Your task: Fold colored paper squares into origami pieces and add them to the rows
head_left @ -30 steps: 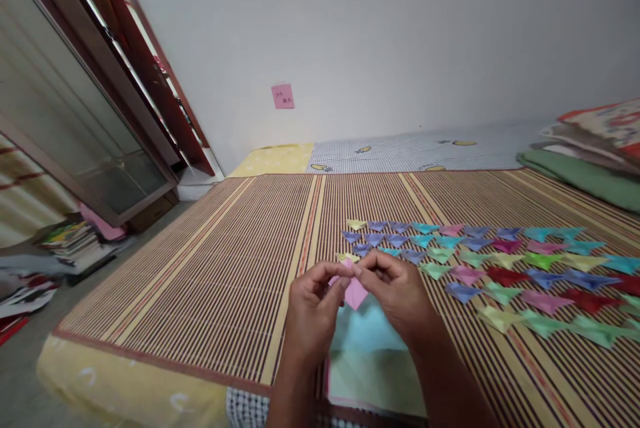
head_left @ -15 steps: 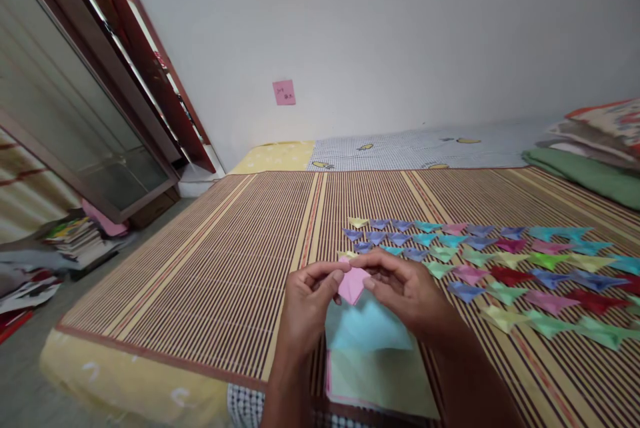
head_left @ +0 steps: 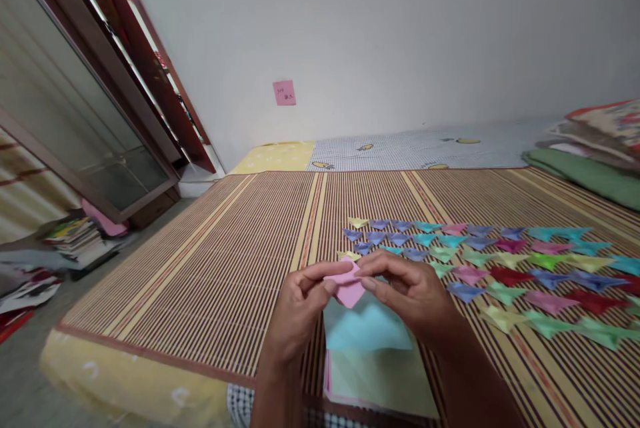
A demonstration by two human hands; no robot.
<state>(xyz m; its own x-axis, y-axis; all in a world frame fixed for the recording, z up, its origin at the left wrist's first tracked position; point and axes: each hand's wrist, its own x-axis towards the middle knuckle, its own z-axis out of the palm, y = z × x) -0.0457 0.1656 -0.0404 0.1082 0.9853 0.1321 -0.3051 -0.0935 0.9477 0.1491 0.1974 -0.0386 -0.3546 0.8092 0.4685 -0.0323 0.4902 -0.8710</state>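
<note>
A small pink folded paper (head_left: pixel 350 293) is pinched between both hands above the mat. My left hand (head_left: pixel 306 301) is closed on its left side, thumb and forefinger along the paper. On the right side, my right hand (head_left: pixel 407 285) grips it between thumb and fingertips. Its upper part is bent into a raised fold across the middle. Below the hands lies a sheet of light blue paper (head_left: pixel 370 329), partly covering a stack of pale green paper (head_left: pixel 383 381) with pink edges showing at the left.
Rows of folded paper pieces (head_left: pixel 511 259) in several colours lie on the striped bamboo mat (head_left: pixel 225 268) at the right. Folded bedding (head_left: pixel 595 175) is piled at the far right. A pink note (head_left: pixel 285 93) is stuck to the wall. Books (head_left: pixel 77 238) sit low at the left.
The pink paper has gone from a flat diamond-like shape to one with a fold lifted across it. Both hands have shifted slightly around it, and the left fingers now reach further over it.
</note>
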